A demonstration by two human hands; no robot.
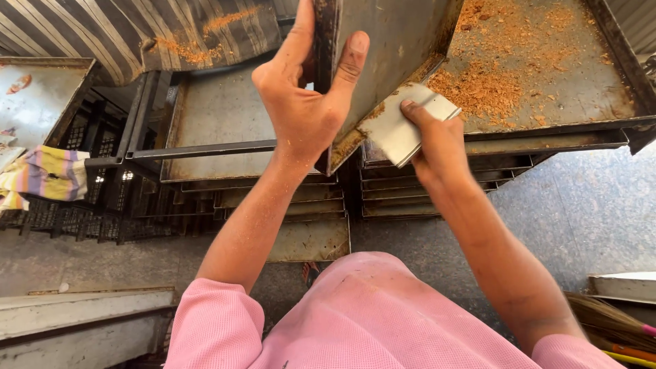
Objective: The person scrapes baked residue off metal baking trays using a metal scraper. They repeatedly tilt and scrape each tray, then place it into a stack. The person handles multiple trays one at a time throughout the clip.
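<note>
My left hand (304, 102) grips the edge of a dark metal baking tray (393, 48) and holds it tilted up on its side. My right hand (437, 143) holds a flat metal scraper (403, 126) pressed against the lower inner face of that tray. Brown crumbs cling along the tray's lower edge beside the scraper. Just to the right lies another flat tray (547, 75) covered with loose brown crumbs.
A stack of empty metal trays (219, 116) sits below and to the left, with more stacked under the crumb tray. Dark plastic crates (75, 205) and a striped cloth (44, 174) are at left. A broom (608, 328) lies at bottom right on the grey floor.
</note>
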